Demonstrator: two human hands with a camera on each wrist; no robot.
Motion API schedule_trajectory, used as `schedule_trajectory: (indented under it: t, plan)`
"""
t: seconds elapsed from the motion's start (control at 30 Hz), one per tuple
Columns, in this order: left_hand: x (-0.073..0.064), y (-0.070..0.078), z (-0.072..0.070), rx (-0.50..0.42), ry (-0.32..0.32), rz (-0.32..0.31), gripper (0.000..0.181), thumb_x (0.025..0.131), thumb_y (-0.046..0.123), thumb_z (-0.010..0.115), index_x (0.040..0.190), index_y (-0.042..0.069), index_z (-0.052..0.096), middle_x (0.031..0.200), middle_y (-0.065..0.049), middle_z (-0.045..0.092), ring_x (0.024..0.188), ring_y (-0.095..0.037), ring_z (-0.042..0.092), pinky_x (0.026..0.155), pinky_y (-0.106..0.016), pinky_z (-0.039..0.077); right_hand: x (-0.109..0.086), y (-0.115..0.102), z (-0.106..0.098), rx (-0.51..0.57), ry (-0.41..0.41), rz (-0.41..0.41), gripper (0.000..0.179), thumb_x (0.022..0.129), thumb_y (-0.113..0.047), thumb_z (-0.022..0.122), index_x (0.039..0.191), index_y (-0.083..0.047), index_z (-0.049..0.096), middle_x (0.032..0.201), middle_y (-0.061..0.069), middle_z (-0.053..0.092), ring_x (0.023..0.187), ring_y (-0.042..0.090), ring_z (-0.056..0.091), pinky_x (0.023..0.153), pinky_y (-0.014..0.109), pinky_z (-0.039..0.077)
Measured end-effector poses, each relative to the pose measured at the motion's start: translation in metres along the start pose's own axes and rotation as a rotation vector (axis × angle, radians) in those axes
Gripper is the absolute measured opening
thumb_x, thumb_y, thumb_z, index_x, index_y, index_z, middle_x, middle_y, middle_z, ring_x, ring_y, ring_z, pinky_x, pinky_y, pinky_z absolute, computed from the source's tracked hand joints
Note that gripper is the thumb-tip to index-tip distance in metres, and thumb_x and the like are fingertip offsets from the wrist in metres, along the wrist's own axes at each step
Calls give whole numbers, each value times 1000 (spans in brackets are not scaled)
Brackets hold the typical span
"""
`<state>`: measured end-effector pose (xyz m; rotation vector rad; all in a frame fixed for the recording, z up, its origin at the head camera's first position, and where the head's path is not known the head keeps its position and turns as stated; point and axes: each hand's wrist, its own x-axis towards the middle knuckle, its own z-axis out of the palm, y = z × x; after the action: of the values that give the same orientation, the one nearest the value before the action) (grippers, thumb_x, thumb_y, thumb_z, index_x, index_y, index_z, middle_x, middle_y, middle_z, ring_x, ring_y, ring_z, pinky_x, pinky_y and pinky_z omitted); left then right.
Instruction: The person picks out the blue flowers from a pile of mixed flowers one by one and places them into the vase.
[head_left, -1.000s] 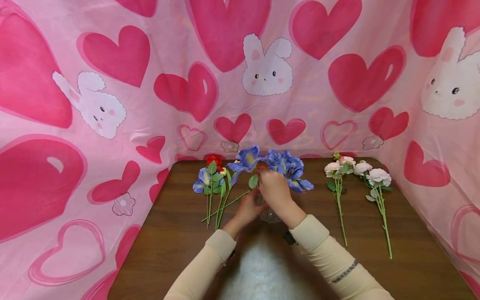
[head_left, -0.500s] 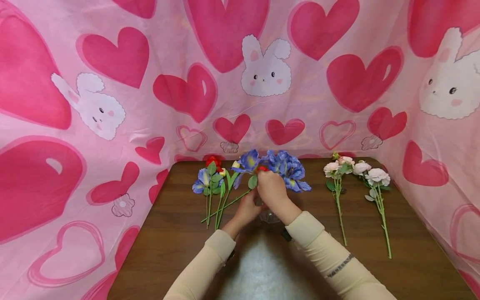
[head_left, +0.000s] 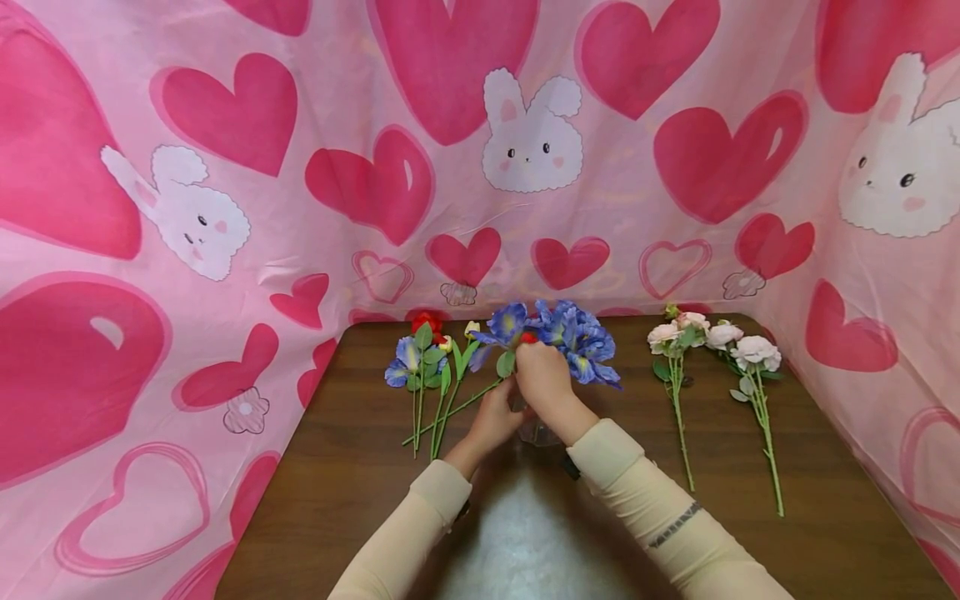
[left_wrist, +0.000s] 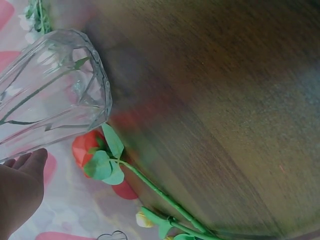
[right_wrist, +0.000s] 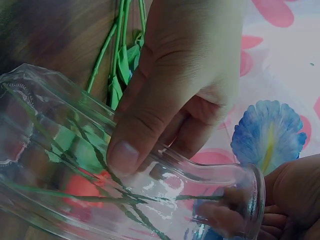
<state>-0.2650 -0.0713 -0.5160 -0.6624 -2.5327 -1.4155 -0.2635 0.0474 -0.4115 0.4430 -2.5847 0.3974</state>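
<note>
A clear glass vase (right_wrist: 200, 175) stands on the table, its lower part (head_left: 538, 432) showing below my hands. My left hand (head_left: 495, 417) grips its side; in the right wrist view the thumb of that left hand (right_wrist: 165, 95) lies on the glass. Green stems cross inside. My right hand (head_left: 546, 383) is at the mouth, its fingers curled around the stems of blue irises (head_left: 573, 333); exactly which stems it holds is hidden. One iris bloom (head_left: 510, 321) leans left of it. A bit of a red flower (head_left: 528, 337) shows behind the knuckles.
Left of the vase lie a red flower (head_left: 426, 320), a blue iris (head_left: 407, 357) and pale yellow buds (head_left: 472, 328) on green stems. To the right are long-stemmed pale pink flowers (head_left: 757, 354). Pink heart-print cloth (head_left: 525, 217) encloses the wooden table (head_left: 352, 483).
My right hand has sunk slightly toward the vase mouth, and the leaning iris bloom has dropped and shifted a little right. My left hand has stayed on the vase.
</note>
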Motion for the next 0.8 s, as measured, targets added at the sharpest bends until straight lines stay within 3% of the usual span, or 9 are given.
schedule_trajectory:
  t: [0.8]
  plan:
    - [0,-1,0,6,-11,-28,52,82,14,79,129,8,57,122,-8,65,111,-20,60,91,-38,50,3,1,3,21,-107,67,10,79,2,68,69,0,67,73,19,67,64,39,65,51,47,53]
